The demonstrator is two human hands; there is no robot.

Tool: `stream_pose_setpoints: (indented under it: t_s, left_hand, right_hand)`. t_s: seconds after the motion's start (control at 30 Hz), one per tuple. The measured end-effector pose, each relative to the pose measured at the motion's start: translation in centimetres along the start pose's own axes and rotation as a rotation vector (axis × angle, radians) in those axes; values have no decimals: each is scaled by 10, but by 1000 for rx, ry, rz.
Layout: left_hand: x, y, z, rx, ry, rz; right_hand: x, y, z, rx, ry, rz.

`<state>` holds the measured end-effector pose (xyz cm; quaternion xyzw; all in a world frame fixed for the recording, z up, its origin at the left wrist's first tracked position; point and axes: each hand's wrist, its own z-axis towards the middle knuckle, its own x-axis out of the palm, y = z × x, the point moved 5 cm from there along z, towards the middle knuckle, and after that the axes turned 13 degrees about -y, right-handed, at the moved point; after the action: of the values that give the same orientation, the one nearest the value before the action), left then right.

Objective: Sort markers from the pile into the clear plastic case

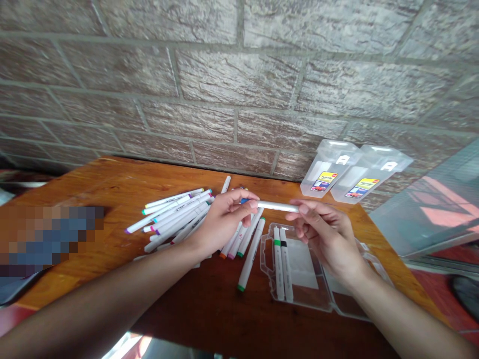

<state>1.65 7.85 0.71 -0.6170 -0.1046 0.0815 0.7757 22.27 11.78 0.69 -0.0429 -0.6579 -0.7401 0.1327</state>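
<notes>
Marker, white with a blue cap, is held level above the wooden table just behind the open clear case, its ends pinched by left hand and right hand, probably light, stiff, smooth-barrelled, best gripped near the caps.

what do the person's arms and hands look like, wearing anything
The left hand and right hand wear no gloves, and no rings, watch or bracelet show. The left forearm and right forearm are uncovered, no sleeve in view.
</notes>
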Motion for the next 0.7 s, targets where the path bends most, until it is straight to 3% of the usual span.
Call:
stream_pose_setpoints:
  t_s: [0.7]
  left_hand:
    - [-4,7,3,-58,-61,-117]
  right_hand:
    - [2,0,1,94,30,76]
